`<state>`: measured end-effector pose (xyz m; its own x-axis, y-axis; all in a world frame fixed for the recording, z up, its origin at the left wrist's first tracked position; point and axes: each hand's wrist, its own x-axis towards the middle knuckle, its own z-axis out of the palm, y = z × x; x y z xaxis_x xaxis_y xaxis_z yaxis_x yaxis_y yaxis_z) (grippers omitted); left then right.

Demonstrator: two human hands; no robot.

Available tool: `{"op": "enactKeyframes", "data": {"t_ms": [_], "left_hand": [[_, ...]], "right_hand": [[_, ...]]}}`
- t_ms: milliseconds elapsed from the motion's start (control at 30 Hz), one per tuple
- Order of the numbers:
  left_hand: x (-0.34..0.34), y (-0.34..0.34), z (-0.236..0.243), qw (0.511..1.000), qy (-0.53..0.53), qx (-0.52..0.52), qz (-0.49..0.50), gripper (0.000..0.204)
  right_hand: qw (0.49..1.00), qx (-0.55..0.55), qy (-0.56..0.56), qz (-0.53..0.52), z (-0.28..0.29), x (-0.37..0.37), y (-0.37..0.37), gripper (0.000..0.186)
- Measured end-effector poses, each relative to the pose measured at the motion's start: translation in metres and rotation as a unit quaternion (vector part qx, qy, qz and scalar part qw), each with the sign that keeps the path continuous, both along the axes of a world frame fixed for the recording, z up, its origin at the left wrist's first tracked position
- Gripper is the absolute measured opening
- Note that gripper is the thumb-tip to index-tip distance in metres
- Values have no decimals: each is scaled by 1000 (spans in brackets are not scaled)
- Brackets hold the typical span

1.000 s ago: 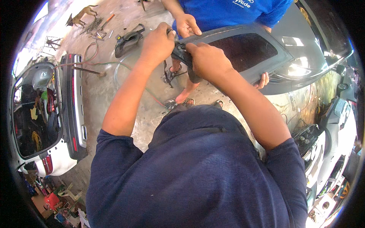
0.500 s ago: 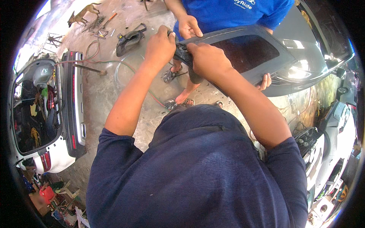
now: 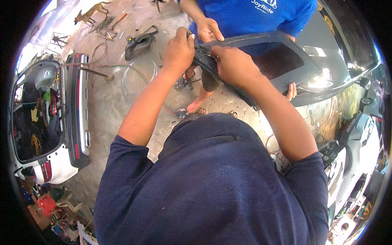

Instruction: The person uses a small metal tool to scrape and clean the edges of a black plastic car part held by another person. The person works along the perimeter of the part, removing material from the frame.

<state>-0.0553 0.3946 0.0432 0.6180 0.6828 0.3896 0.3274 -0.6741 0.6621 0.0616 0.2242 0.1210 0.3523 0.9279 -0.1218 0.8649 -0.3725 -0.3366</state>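
A dark car window panel [image 3: 312, 68] with a tinted pane [image 3: 281, 61] is held up between me and a person in a blue shirt. My left hand [image 3: 179, 53] is closed round the black edging at its left end. Close by on the same end, my right hand [image 3: 237, 67] has its fingers curled onto the edging; the fingertips are partly hidden. Between my hands the black edging [image 3: 206, 58] looks rough and folded. The other person's hand [image 3: 209, 29] is near the panel's far left corner, and their other fingers [image 3: 291, 91] hold its near right side.
Behind the panel at right stands a dark car [image 3: 326, 36]. A white car's open rear [image 3: 38, 122] with a detached bumper [image 3: 81, 118] is at left. On the floor lie a black bag [image 3: 141, 42], hoses [image 3: 145, 72] and a hammer [image 3: 119, 19]. A dog [image 3: 92, 13] stands far left.
Both my hands and the panel have shifted slightly right in the view. More of the panel's near black edge shows below my right hand. My grip looks much the same.
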Motion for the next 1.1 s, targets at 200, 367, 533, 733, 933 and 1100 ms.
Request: {"op": "enactKeyframes", "data": {"t_ms": [200, 367, 533, 733, 933, 1100], "left_hand": [[4, -2, -3, 999, -16, 45, -17, 18], [5, -4, 5, 999, 24, 38, -9, 18], [8, -4, -5, 998, -35, 42, 8, 17], [10, -4, -8, 998, -35, 51, -15, 19], [6, -9, -7, 999, -10, 51, -14, 20], [5, -9, -6, 999, 17, 26, 5, 18]], "right_hand": [[999, -9, -13, -32, 0, -16, 2, 30], [998, -58, -11, -37, 5, -21, 15, 54], [999, -13, -27, -14, -4, -9, 7, 41], [999, -1, -10, -34, -4, -3, -7, 27], [1000, -8, 5, -16, -4, 4, -11, 27], [1000, -11, 12, -17, -12, -2, 0, 29]]}}
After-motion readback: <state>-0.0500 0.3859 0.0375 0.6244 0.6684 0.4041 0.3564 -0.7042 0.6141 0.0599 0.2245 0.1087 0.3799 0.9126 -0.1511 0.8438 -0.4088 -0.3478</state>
